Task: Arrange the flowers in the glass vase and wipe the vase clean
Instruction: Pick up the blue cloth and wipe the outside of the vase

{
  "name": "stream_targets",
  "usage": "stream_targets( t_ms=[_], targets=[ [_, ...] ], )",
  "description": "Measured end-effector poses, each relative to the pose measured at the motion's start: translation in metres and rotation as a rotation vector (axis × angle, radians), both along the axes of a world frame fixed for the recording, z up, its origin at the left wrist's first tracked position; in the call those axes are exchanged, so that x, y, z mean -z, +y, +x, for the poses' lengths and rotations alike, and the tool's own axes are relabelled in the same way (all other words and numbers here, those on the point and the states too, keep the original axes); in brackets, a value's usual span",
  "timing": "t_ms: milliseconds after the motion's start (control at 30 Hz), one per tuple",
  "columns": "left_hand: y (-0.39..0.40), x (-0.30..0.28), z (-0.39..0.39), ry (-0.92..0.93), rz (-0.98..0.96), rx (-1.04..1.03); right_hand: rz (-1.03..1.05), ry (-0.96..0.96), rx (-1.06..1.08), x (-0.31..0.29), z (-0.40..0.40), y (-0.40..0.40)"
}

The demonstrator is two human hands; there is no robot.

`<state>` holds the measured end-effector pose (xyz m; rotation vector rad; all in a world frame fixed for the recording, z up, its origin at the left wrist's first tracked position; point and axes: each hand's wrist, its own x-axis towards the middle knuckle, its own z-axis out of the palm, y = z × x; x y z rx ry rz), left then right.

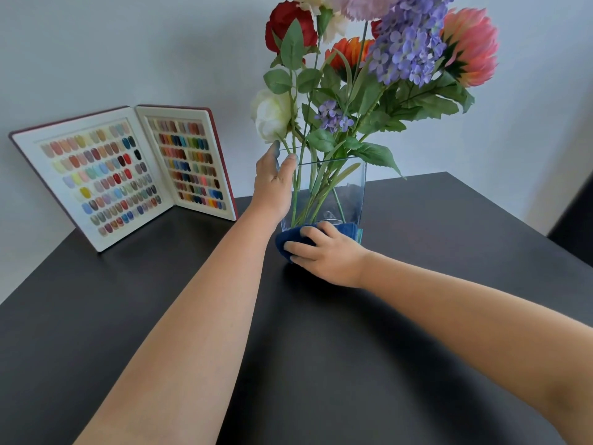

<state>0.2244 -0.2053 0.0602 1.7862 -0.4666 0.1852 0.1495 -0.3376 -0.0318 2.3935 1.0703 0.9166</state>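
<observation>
A clear glass vase (349,194) stands on the dark table (417,316), holding a bunch of flowers (369,69): red, white, orange, pink and purple blooms on green stems. My left hand (272,184) grips the vase's upper left edge, thumb and fingers around the rim. My right hand (324,252) presses a dark blue cloth (288,240) against the bottom of the vase's front face. The cloth hides the vase's base.
An open book of nail colour samples (128,175) stands against the wall at the back left of the table. The table's right edge runs diagonally at the far right, with a dark object (574,232) beyond it.
</observation>
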Motion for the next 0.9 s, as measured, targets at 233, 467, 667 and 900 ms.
stream_targets(
  t_ms=[233, 467, 667, 900],
  targets=[
    [0.007, -0.003, 0.004, 0.001, 0.062, 0.035, -0.093, -0.016, 0.033, -0.006, -0.006, -0.017],
    [0.004, 0.000, 0.001, -0.006, 0.026, 0.034, 0.092, -0.069, 0.021, -0.052, -0.008, -0.043],
    [0.003, 0.000, -0.002, -0.001, -0.013, 0.032, 0.447, -0.128, 0.093, -0.053, -0.005, -0.044],
    [0.002, -0.001, -0.005, 0.036, -0.048, 0.047, 0.133, 0.089, 0.063, -0.009, -0.023, -0.067]
  ],
)
